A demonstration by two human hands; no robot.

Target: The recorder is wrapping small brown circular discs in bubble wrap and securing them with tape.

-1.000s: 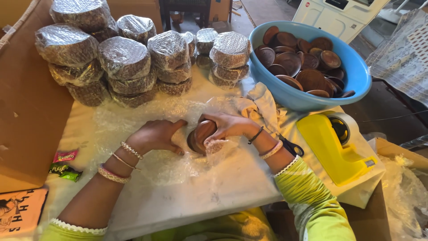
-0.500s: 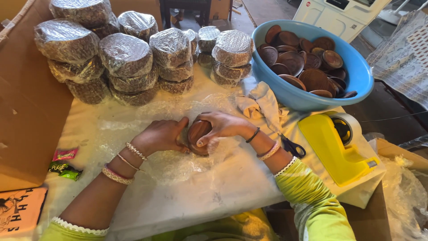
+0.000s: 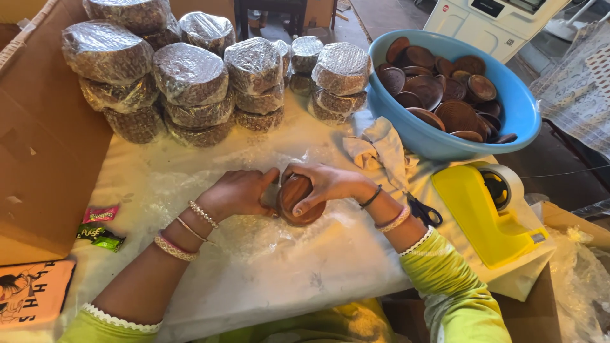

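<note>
My left hand [image 3: 238, 190] and my right hand [image 3: 324, 181] both grip a small stack of round brown wooden bowls [image 3: 300, 200], held on edge over a sheet of clear bubble wrap [image 3: 210, 171] that covers the table. The left hand presses the stack's left side and the wrap against it. The right hand's fingers curl over its top and front. Bangles sit on both wrists.
Several wrapped bundles of bowls [image 3: 190, 82] are stacked at the back. A blue tub [image 3: 508, 121] of loose brown bowls stands back right. A yellow tape dispenser [image 3: 483, 213], scissors [image 3: 422, 213], a white cloth [image 3: 381, 149], a cardboard box wall [image 3: 38, 184] and sweet wrappers [image 3: 98, 232] lie around.
Both hands have tipped the stack of bowls up on edge and closed in on it; the right hand's fingers now wrap over its front.
</note>
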